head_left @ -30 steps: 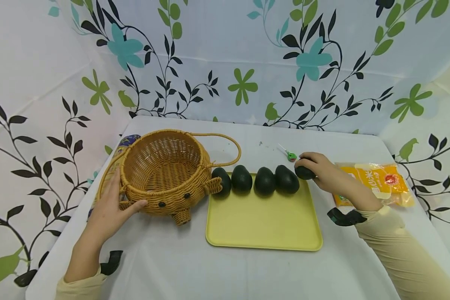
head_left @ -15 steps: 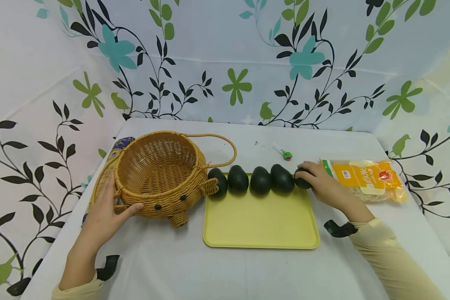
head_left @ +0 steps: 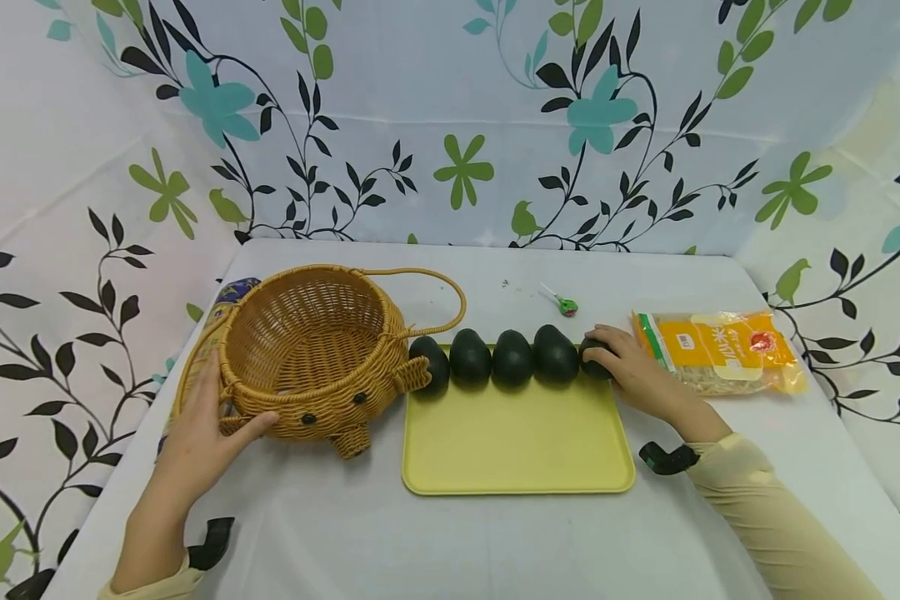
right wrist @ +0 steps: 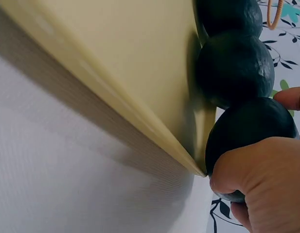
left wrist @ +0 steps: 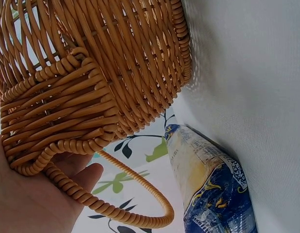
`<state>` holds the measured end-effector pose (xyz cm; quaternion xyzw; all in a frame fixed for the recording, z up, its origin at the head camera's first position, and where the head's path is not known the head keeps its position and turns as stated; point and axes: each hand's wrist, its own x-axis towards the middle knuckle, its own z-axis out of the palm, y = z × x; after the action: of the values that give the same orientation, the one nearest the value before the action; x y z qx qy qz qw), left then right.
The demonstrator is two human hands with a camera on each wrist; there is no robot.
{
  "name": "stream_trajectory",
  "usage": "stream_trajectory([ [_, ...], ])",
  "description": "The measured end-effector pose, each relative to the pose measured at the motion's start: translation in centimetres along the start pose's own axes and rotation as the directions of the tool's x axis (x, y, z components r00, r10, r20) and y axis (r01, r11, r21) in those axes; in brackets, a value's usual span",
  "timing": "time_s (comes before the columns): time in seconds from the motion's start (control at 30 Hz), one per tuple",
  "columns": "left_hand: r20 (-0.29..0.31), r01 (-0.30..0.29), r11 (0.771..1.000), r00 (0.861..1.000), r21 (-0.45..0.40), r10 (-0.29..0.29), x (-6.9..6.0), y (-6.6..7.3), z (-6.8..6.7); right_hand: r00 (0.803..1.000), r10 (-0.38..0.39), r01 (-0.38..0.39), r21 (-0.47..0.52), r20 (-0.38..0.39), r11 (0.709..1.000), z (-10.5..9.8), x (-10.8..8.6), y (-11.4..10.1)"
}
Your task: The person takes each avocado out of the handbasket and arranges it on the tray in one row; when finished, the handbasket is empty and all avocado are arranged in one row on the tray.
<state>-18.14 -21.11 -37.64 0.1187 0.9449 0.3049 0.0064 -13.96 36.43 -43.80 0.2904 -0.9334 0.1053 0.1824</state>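
In the head view my left hand [head_left: 195, 446] holds the side of a wicker basket [head_left: 337, 417] that has black eyes and a snout. Seen from the left wrist, its fingers lie behind the woven ear [left wrist: 62, 111], beside the looped handle [left wrist: 125, 177]. My right hand [head_left: 637, 371] grips a dark green avocado [right wrist: 254, 124] at the far right corner of the yellow tray [head_left: 517, 442]. Several more avocados [head_left: 512, 360] stand in a row along the tray's far edge. The gripped one sits close against its neighbour [right wrist: 237, 68], at the row's right end.
An orange and clear food packet [head_left: 720, 350] lies right of the tray. Behind the avocados is a green lollipop [head_left: 567, 307]. A blue patterned packet [left wrist: 218, 194] lies left of the basket, partly hidden in the head view. A printed cloth hangs behind.
My right hand has brought its avocado leftward and down, closing the gap to the row. The left hand stays at the basket. The head view has shifted slightly.
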Motion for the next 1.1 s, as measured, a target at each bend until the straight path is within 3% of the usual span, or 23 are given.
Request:
stream_trajectory([
  [0.4,-0.001,0.002,1.0,1.0,-0.007,-0.002,0.0,0.1,0.1,0.998,0.051,-0.052,0.017,0.041,0.998,-0.3,-0.2,-0.7],
  [0.8,-0.013,-0.002,1.0,1.0,-0.004,0.002,-0.1,0.2,0.0,0.998,0.044,-0.042,0.059,-0.044,0.997,0.7,-0.4,-0.6],
  [0.97,-0.019,-0.01,1.0,1.0,-0.003,0.01,-0.1,0.2,0.0,0.999,0.036,-0.033,0.071,-0.034,0.997,0.9,-0.4,-0.7],
  [1.1,-0.021,-0.012,1.0,1.0,-0.003,0.012,-0.1,0.2,0.0,0.994,0.11,-0.112,0.103,0.023,0.988,0.7,-0.3,-1.1],
])
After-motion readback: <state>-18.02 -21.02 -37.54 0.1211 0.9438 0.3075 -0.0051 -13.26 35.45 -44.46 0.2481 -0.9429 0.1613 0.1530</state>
